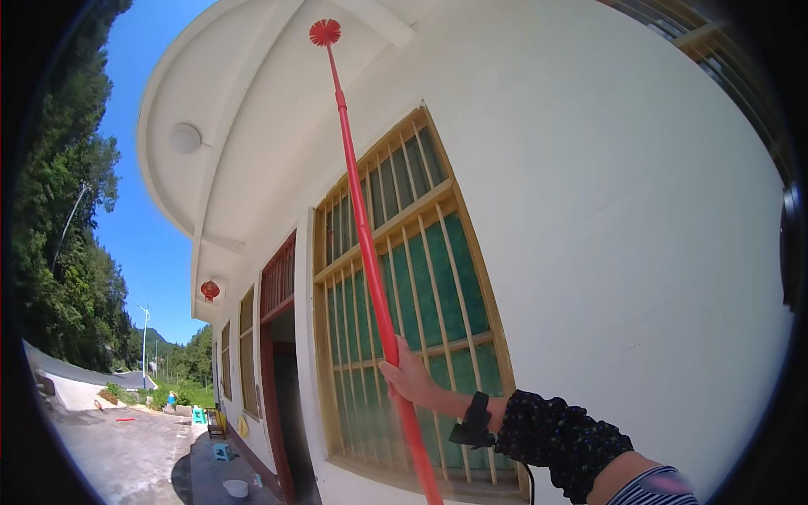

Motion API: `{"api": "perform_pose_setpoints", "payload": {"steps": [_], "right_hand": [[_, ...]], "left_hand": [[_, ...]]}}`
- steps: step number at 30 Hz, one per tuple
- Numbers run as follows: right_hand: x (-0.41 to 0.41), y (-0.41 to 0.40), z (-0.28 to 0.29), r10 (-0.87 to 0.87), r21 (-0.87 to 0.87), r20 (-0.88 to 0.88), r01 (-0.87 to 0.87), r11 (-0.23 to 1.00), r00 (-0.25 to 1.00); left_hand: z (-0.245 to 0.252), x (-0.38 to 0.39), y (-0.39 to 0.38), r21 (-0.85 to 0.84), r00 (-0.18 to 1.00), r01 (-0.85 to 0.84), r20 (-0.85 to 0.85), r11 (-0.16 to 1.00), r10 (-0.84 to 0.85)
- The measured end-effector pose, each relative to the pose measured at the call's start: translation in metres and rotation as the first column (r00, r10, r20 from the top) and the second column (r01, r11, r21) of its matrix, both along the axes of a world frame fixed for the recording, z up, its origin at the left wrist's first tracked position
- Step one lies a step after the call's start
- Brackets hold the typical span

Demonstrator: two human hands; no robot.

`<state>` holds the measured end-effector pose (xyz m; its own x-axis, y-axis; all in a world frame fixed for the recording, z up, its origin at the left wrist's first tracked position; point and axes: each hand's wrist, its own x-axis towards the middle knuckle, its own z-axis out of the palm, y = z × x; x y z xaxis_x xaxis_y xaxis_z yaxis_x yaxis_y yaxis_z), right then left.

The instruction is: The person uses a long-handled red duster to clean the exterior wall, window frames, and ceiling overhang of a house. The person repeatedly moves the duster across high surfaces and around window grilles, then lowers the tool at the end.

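Note:
My right hand point(407, 377) is closed around a long red telescopic pole point(367, 252), with a dark band at the wrist and a black patterned sleeve cover on the forearm. A round red bristle brush point(325, 33) tops the pole, close under the white ceiling of the porch overhang point(278, 120); whether it touches cannot be told. Behind the pole is a barred window point(410, 297) with a yellowish frame. The pole's lower end runs out of the picture. My left hand is out of view.
Left of the window stands a doorway with a dark red frame point(267, 379). A red lantern point(209, 290) and a round ceiling lamp point(185, 137) are on the overhang. On the ground are a white basin point(235, 488), a blue stool point(223, 452) and a wooden chair point(216, 425).

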<state>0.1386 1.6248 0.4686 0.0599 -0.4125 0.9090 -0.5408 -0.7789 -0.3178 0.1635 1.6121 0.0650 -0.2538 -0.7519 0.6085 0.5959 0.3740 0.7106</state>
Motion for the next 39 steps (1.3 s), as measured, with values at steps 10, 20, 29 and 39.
{"api": "perform_pose_setpoints", "payload": {"steps": [10,20,29,39], "right_hand": [[0.061,-0.028,0.196,-0.153,-0.229,-0.020,0.145,0.963,0.988],[0.004,-0.050,0.228,-0.078,-0.298,0.079,0.098,0.950,0.994],[-0.049,-0.074,0.196,-0.140,-0.047,0.276,0.159,0.986,0.951],[-0.020,-0.062,0.187,-0.149,-0.125,0.190,0.175,0.977,0.970]], "left_hand": [[0.195,0.042,-0.027,-0.099,0.995,0.090,0.058,0.991,-0.085],[0.239,0.057,-0.043,-0.171,0.968,0.039,0.250,0.984,0.005],[0.229,0.071,-0.052,-0.244,0.910,-0.114,0.364,0.963,0.200],[0.197,0.044,-0.050,-0.222,0.986,-0.126,0.081,0.967,0.147]]}}
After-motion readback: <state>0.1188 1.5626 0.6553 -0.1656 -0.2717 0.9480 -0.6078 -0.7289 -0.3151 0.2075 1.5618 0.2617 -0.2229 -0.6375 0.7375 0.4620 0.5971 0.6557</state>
